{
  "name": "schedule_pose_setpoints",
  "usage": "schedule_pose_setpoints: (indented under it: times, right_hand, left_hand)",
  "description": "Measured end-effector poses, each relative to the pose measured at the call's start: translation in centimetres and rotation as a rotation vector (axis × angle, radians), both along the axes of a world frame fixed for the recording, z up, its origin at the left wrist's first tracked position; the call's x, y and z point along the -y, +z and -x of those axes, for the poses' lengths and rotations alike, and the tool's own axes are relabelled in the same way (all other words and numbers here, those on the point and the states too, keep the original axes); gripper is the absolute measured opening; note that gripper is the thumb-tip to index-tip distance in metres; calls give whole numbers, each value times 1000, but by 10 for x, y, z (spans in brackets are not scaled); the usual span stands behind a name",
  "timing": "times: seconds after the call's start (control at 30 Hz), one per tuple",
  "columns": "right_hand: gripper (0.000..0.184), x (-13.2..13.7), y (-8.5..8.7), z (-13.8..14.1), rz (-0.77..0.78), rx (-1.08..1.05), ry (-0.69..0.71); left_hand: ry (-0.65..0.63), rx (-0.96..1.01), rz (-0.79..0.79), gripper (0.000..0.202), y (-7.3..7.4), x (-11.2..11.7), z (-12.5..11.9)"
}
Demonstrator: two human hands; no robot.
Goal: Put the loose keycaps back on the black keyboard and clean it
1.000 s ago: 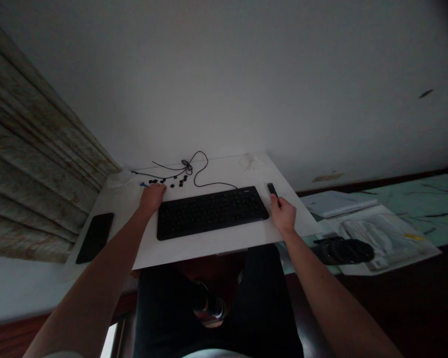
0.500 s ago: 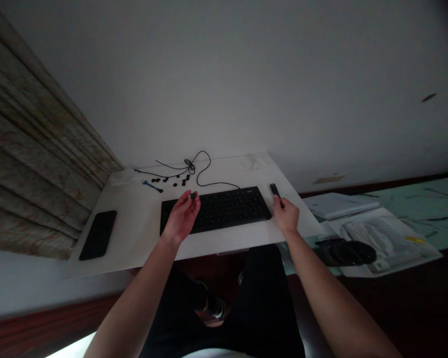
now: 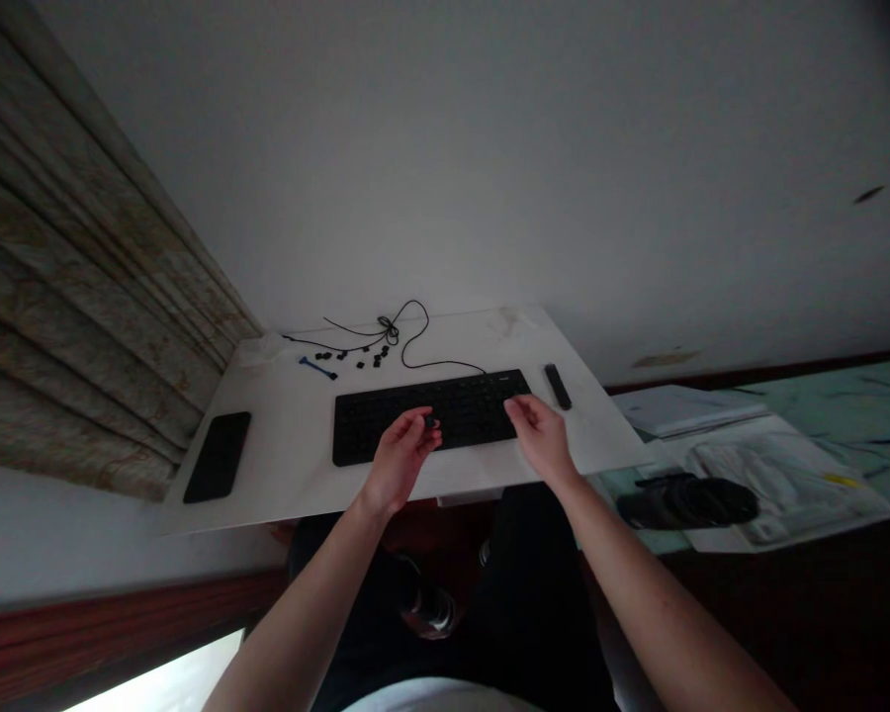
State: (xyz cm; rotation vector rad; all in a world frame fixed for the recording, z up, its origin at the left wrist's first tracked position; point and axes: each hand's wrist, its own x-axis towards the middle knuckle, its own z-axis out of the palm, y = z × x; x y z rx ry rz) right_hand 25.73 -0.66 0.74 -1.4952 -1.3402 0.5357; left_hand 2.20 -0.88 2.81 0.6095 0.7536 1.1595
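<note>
My left hand (image 3: 406, 447) is closed in a pinch on a small black keycap (image 3: 429, 422), just above the front of the black keyboard (image 3: 371, 420). My right hand (image 3: 541, 433) hovers by the keyboard's right end, thumb and fingers drawn together, with nothing visible in them. To its right, a slim black stick-shaped object (image 3: 557, 387) lies on the white desk. Several more loose black keycaps (image 3: 360, 365) are scattered behind the keyboard. A blue tool with a dark end (image 3: 315, 367) rests left of them.
The keyboard's black cable (image 3: 415, 336) runs loosely bundled toward the wall. A black phone (image 3: 218, 457) lies at the desk's left, beside the curtain (image 3: 81, 277). On a marble-patterned surface (image 3: 845, 400) at right are a white box (image 3: 686, 407) and a black bundle (image 3: 686, 501).
My right hand has let go of the black stick, now lying on the desk, and moved left toward the keyboard. My left hand has shifted right and nearer with the keycap.
</note>
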Motion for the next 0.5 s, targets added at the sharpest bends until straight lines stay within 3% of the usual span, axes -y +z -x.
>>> schedule_pose_setpoints:
  times: [0.1,0.17,0.33,0.5]
  right_hand:
    - [39,19,14,43,114,-145,335]
    - [38,27,18,59,163,-170,447]
    - [23,31,13,63,177,-151,465]
    - [22,29,10,50,223,-123,485]
  left_hand:
    - [-46,-138,-86,33,-7,7,-4]
    - [-69,-203,-128,34,-10,11,-6]
    - [-94,-295,-159,34,-16,18,-6]
    - [-122,-403,-226,27,-19,22,-8]
